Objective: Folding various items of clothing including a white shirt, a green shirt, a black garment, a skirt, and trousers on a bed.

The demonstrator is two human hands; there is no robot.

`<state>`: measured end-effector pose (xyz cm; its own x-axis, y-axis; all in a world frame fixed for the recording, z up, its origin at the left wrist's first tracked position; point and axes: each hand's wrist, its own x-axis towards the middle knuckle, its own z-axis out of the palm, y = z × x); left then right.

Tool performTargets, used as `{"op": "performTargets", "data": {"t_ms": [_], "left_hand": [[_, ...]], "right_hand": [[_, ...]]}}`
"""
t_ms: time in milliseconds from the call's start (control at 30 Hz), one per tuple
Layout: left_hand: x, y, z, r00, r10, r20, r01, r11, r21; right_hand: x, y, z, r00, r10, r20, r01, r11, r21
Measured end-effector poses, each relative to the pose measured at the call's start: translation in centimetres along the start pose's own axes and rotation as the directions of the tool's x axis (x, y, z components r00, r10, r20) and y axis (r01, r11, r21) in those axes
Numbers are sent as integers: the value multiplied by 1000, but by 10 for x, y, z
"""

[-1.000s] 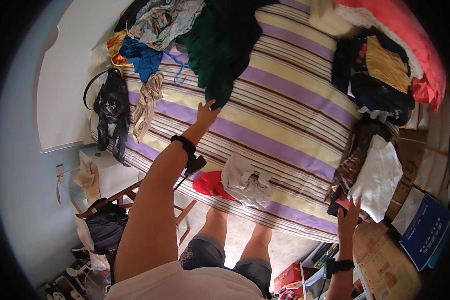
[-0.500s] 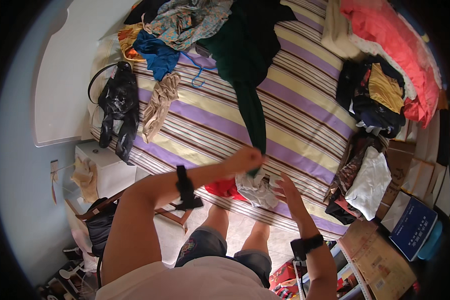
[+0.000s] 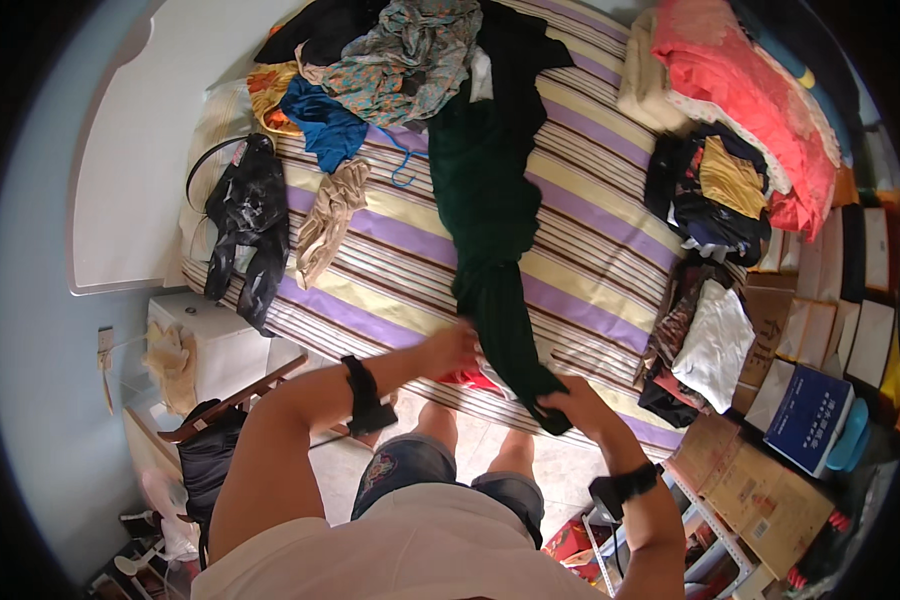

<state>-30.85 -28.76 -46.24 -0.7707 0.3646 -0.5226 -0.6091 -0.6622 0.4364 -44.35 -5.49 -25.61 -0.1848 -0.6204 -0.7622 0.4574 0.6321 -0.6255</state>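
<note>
A long dark green garment (image 3: 490, 215) stretches down the striped bed from the heap at the far side to the near edge. My right hand (image 3: 575, 402) is closed on its narrow near end, which hangs at the bed's edge. My left hand (image 3: 453, 347) is beside the garment's left edge, fingers blurred and partly hidden, so its grip is unclear. Below the left hand, a red cloth (image 3: 473, 378) shows partly from under the green garment.
Beyond lie a patterned grey garment (image 3: 410, 55), blue cloth (image 3: 325, 120), blue hanger (image 3: 402, 165), beige garment (image 3: 330, 220) and black bag (image 3: 245, 215). Folded clothes (image 3: 720, 195), a white cloth (image 3: 715, 335) and a pink quilt (image 3: 740, 90) are right. Cardboard boxes (image 3: 750, 490) stand near right.
The green garment's near end has come closer and to the right, covering the white cloth by the edge. My right hand has taken hold of it; my left hand has moved left and nearer.
</note>
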Motion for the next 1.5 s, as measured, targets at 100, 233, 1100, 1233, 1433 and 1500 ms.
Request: {"op": "performTargets", "data": {"t_ms": [100, 233, 1100, 1233, 1433, 1500], "left_hand": [[-2, 100, 80, 952, -185, -245, 68, 905, -419], [37, 88, 73, 984, -34, -178, -32, 935, -354], [-159, -9, 287, 975, -172, 142, -54, 439, 897], [-132, -33, 240, 930, 332, -155, -101, 639, 763], [-174, -23, 332, 707, 697, -119, -489, 604, 629], [-193, -31, 354, 821, 567, 70, -484, 627, 610]], "right_hand": [[-55, 4, 3, 968, 192, 159, -166, 973, -163], [-93, 3, 35, 946, 71, 317, 39, 943, -329], [-231, -2, 33, 890, -396, -226, 450, 686, 572], [-292, -21, 69, 814, -577, -68, 567, 764, 306], [-361, -27, 82, 659, -726, 198, 717, 686, 127], [-379, -30, 95, 612, -759, 224, 731, 650, 207]]}}
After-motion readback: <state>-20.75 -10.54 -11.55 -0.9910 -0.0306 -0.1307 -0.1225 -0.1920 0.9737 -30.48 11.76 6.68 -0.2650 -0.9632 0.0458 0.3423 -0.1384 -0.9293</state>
